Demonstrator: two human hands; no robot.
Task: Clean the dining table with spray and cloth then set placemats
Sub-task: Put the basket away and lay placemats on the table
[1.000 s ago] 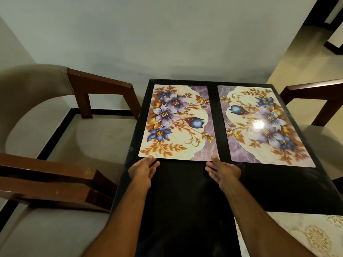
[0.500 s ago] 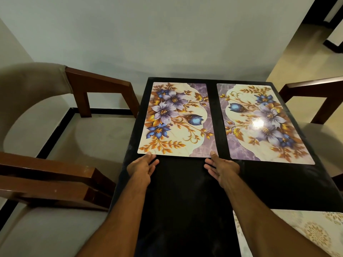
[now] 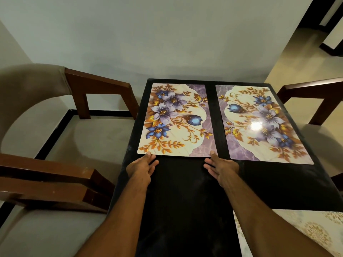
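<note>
The left mat (image 3: 173, 120) has been nudged further up the table (image 3: 185, 201) — now level beside the right mat (image 3: 263, 125). Both hands — left (image 3: 142, 166), right (image 3: 220, 166) — lie flat, fingers straight, touching its near edge; placement seems nearly done.

2 bare forearms, left hand (image 3: 142, 166) and right hand (image 3: 221, 166); seemingly no rings, no sleeves visible.
</note>
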